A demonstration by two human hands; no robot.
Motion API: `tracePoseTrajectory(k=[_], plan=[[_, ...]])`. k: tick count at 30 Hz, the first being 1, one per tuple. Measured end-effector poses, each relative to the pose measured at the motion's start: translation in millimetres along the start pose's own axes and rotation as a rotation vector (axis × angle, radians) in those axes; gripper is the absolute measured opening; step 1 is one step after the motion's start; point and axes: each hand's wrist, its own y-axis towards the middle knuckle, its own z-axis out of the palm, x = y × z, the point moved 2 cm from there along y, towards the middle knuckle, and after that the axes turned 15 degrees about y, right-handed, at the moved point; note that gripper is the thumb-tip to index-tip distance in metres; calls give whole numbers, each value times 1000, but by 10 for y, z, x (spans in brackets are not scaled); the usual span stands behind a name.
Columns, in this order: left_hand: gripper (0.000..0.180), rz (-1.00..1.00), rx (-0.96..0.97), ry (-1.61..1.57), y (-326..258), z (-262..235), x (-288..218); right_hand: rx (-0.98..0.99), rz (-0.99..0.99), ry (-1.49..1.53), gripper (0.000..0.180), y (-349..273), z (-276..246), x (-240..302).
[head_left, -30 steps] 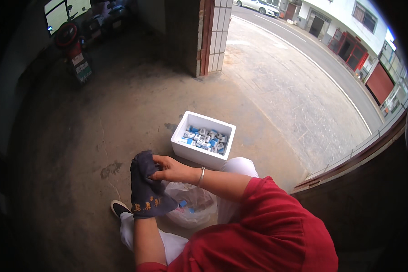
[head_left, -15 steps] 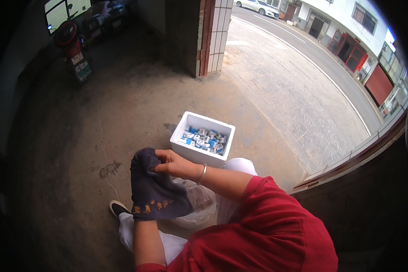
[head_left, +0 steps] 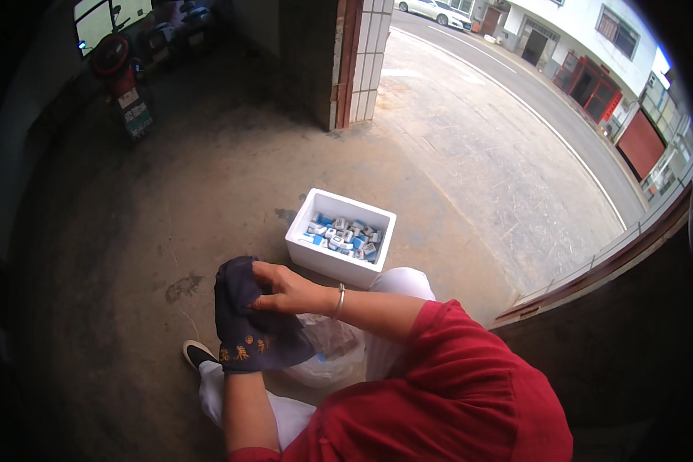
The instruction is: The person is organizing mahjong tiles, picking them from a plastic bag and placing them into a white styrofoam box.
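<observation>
A dark grey cloth (head_left: 242,327) with orange lettering hangs over my left hand, and only the bare left forearm (head_left: 248,412) shows below it. The fingers of that hand are hidden under the fabric. My right hand (head_left: 291,289), with a silvery bracelet at its wrist, pinches the cloth's upper part between thumb and fingers. A clear plastic bag (head_left: 335,362) with contents I cannot make out lies just below the right forearm, between my legs.
Past my hands, a white foam box (head_left: 335,266) on the concrete floor holds several small white-and-blue packs (head_left: 345,235). A red scooter (head_left: 123,85) is parked at the far left. A tiled pillar (head_left: 369,61) borders the opening to the street. My dark shoe (head_left: 199,353) is at left.
The cloth and both hands have shifted slightly left and down. My right hand has turned a little against the cloth and still grips it.
</observation>
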Motion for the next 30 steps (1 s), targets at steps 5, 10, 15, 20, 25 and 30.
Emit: tracePoseTrajectory(k=[5,10,15,20,25,30], plan=[[19,558,23,851,44,128,-402,-77,104,396,35,-18,-110,-127],[20,609,0,795,63,273,-563,-204,88,589,34,26,-244,-231],[23,-168,52,-514,45,250,-267,-102,65,322,39,-27,-170,-88],[27,337,65,643,50,192,-339,-46,-196,-365,40,-55,-110,-139],[32,595,98,1348,-36,162,-530,-143,-72,51,34,-27,-97,-15],[25,766,101,1394,-34,217,-284,-142,22,188,34,-42,-261,-23]])
